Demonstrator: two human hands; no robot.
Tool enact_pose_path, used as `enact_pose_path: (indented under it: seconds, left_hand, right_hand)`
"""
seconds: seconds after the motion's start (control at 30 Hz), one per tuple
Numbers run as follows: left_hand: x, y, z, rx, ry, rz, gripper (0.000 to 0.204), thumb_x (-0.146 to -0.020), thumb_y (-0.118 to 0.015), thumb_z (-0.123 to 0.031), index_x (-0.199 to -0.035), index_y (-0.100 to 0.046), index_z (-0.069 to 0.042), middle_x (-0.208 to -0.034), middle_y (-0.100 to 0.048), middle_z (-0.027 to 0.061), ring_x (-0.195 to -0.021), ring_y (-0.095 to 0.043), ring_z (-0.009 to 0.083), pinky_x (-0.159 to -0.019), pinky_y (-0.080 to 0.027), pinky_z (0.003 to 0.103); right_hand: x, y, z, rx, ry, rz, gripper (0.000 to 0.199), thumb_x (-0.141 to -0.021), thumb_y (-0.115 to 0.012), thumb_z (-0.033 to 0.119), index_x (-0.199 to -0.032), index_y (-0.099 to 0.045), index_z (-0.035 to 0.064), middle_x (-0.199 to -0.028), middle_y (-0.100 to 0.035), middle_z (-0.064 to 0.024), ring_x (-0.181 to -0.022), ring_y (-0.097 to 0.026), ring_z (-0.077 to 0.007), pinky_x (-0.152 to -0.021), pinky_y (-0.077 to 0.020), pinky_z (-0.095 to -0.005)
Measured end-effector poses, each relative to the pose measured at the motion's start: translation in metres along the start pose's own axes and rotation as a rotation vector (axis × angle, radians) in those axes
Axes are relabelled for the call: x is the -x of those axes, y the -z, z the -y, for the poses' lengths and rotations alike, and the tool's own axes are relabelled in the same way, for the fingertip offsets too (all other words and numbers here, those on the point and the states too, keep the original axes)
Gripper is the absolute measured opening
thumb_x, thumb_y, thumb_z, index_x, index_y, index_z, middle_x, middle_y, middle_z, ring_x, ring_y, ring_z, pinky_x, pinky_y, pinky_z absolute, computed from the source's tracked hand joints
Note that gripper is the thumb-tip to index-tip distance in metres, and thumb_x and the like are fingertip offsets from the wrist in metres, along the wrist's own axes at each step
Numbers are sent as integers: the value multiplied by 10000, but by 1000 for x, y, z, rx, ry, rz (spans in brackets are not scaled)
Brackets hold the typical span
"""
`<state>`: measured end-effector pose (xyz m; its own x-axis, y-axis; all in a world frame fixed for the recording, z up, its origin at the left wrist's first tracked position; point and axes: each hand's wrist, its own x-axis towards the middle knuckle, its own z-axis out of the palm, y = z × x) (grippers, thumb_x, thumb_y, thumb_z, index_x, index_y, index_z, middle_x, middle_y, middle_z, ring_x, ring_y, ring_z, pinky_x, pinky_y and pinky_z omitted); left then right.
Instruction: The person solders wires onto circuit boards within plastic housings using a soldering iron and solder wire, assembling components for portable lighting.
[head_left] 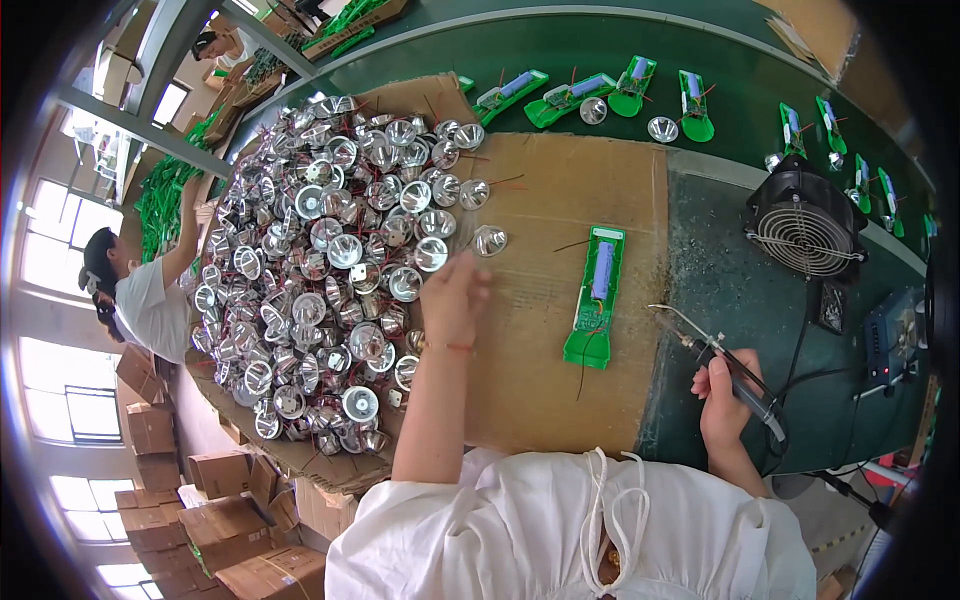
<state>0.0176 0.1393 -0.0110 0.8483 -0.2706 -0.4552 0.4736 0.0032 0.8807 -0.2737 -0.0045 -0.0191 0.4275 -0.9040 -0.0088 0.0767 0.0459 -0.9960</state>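
My left hand (453,308), somewhat blurred, is at the right edge of a heap of shiny silver lamp reflectors (325,235) with thin red and black wires. Its fingertips are closed at a single reflector (489,240), held just over the cardboard. In my right hand (722,395) is a soldering iron (742,385), its thin bent metal tip pointing up and left. Between the hands lies a green torch housing (588,348) holding a purple cylindrical battery (602,268), a small circuit board and loose wires.
Cardboard (540,400) covers the bench under the housing. More green housings (695,110) with reflectors line the far side. At right stand a black fan (803,230) with a wire guard and a blue-grey control box (892,340). Another person (150,300) works at left, near stacked cartons (240,530).
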Motion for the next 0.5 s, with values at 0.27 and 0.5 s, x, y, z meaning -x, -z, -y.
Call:
enact_pose_path:
  seconds: [0.27,0.5]
  left_hand:
    - [-2,-1,1,-410,-697,-125,139,-806,-651,-154,-854,-679,-27,-687,-592,11,-600,-531,136,-581,-419,238]
    - [93,-10,10,-892,-757,248,131,-720,-706,-105,-820,-661,-33,-762,-662,94,-608,-635,203,-538,-489,283]
  right_hand:
    - [11,1,5,-11,-42,-1,132,-830,-582,86,-835,-476,9,-624,-578,-87,-494,-537,-102,-445,-424,-204]
    - [17,-12,12,-52,-51,182,156,-816,-614,78,-851,-490,-11,-670,-595,-92,-554,-565,-104,-506,-473,-227]
